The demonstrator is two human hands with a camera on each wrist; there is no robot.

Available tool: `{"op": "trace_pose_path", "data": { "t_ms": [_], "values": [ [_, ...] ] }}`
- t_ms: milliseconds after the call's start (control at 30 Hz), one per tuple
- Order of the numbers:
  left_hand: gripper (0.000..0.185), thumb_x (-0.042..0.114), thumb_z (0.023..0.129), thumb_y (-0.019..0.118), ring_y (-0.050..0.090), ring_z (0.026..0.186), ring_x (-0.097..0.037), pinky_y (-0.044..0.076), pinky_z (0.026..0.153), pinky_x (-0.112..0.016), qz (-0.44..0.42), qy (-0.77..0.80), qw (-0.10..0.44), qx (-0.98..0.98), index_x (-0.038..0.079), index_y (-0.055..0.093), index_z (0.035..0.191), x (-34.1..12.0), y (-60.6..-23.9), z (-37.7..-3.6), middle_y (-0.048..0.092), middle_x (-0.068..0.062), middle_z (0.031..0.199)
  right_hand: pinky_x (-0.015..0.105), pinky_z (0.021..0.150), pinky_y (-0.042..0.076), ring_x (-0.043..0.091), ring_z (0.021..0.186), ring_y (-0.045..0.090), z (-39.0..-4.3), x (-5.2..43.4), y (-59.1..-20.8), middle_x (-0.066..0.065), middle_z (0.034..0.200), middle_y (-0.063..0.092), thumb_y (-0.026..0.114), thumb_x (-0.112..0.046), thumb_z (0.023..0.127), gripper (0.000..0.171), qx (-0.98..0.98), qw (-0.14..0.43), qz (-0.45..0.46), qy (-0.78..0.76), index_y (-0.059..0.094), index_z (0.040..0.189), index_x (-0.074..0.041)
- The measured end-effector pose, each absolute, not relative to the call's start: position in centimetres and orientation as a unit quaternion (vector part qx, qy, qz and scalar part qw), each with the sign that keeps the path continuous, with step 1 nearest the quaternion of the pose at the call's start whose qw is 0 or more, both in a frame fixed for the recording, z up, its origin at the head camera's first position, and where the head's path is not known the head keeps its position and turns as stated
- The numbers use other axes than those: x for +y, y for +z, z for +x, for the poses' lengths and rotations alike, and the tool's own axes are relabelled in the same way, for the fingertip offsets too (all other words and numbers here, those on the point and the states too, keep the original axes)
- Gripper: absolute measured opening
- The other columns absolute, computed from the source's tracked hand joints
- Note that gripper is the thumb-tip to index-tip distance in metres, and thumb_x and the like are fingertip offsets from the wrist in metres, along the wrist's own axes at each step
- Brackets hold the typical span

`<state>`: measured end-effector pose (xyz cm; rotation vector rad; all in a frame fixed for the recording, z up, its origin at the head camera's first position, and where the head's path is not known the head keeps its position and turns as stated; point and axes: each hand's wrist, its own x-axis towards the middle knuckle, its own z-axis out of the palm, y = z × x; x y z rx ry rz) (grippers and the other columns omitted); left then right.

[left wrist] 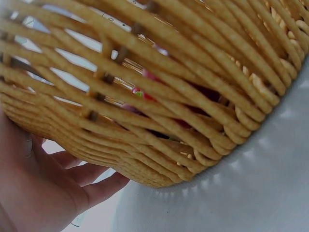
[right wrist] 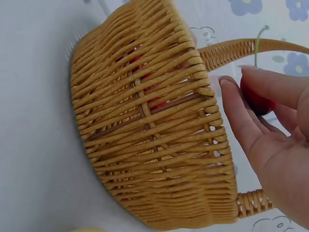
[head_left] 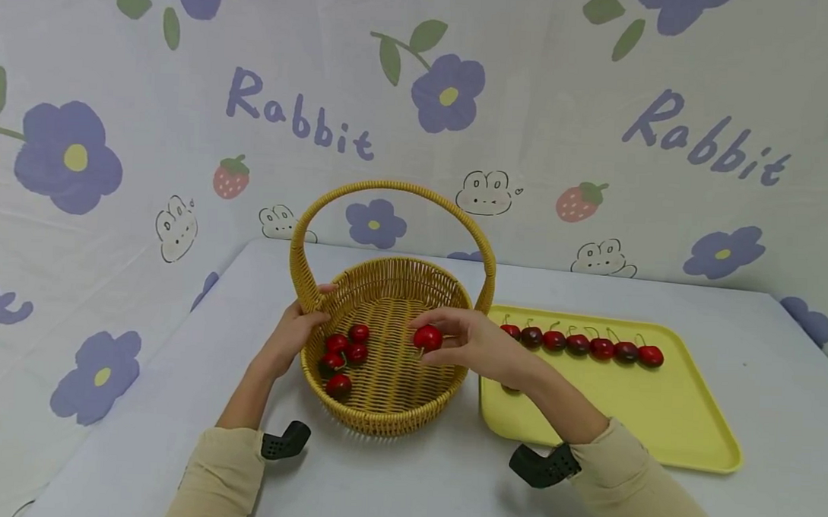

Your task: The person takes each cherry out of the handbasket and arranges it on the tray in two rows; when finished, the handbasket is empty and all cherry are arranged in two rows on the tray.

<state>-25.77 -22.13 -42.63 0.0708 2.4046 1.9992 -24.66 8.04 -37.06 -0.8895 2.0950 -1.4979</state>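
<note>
Both sleeves are framing the basket (head_left: 388, 398) near the table's front edge; left hand (head_left: 295, 330) is steadying its rim; right hand (head_left: 476, 344) is pinching a light, smooth, probably slippery cherry (head_left: 428, 337) above it, best held by its sides.

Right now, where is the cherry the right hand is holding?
In the head view, the cherry is pinched in the right hand over the basket, right of the four cherries inside.

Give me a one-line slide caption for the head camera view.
Right hand holds a cherry over the basket while the left hand grips its rim; seven cherries line the yellow tray.
</note>
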Motion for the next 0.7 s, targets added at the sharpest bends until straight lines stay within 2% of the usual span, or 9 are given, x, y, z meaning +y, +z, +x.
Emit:
{"op": "trace_pose_path", "data": {
  "t_ms": [200,300,400,533,633,700],
  "values": [
    [0.05,0.003,0.094,0.041,0.035,0.128,-0.035,0.021,0.106,-0.054,0.024,0.639,0.007,0.769,0.006,0.037,0.143,-22.2,-42.7,-25.7,0.037,-0.023,0.142,0.035,0.085,0.049,0.02,0.1,0.062,-23.5,9.4,-36.7,0.006,0.12,0.061,0.072,-0.026,0.085,0.047,0.777,0.178,-0.292,-0.529,0.06,0.129,-0.012],
    [0.05,0.003,0.093,0.041,0.036,0.128,-0.035,0.022,0.106,-0.054,0.02,0.639,0.007,0.769,0.006,0.037,0.143,-22.2,-42.7,-25.8,0.037,-0.022,0.142,0.034,0.084,0.05,0.022,0.101,0.062,-23.0,10.3,-36.6,0.008,0.118,0.063,0.07,-0.026,0.087,0.046,0.769,0.182,-0.291,-0.54,0.059,0.129,-0.011],
    [0.05,0.003,0.093,0.041,0.035,0.129,-0.035,0.021,0.106,-0.054,0.02,0.639,0.006,0.769,0.006,0.038,0.143,-22.2,-42.8,-25.8,0.037,-0.022,0.142,0.034,0.078,0.051,0.026,0.098,0.063,-22.6,11.3,-36.5,0.009,0.115,0.064,0.068,-0.026,0.089,0.045,0.769,0.181,-0.286,-0.542,0.059,0.128,-0.007],
    [0.049,0.003,0.094,0.041,0.035,0.129,-0.035,0.021,0.106,-0.054,0.021,0.641,0.005,0.767,0.007,0.038,0.143,-22.2,-42.9,-26.0,0.037,-0.021,0.142,0.032,0.064,0.049,0.032,0.088,0.063,-21.8,12.5,-36.4,0.008,0.104,0.066,0.068,-0.029,0.089,0.042,0.795,0.164,-0.27,-0.518,0.062,0.123,-0.006],
    [0.049,0.003,0.094,0.041,0.036,0.128,-0.035,0.021,0.106,-0.054,0.022,0.643,0.006,0.765,0.007,0.038,0.143,-22.3,-43.0,-26.0,0.037,-0.021,0.142,0.033,0.065,0.049,0.033,0.082,0.06,-21.4,13.5,-36.4,0.009,0.095,0.066,0.068,-0.03,0.088,0.042,0.809,0.158,-0.253,-0.506,0.063,0.121,-0.005],
    [0.05,0.003,0.094,0.042,0.036,0.129,-0.035,0.021,0.107,-0.053,0.023,0.644,0.007,0.765,0.007,0.038,0.143,-22.3,-43.1,-26.0,0.037,-0.021,0.143,0.036,0.07,0.051,0.031,0.08,0.059,-21.1,14.2,-36.3,0.009,0.093,0.066,0.069,-0.029,0.088,0.042,0.812,0.156,-0.245,-0.506,0.063,0.121,-0.004]
  ]
}}
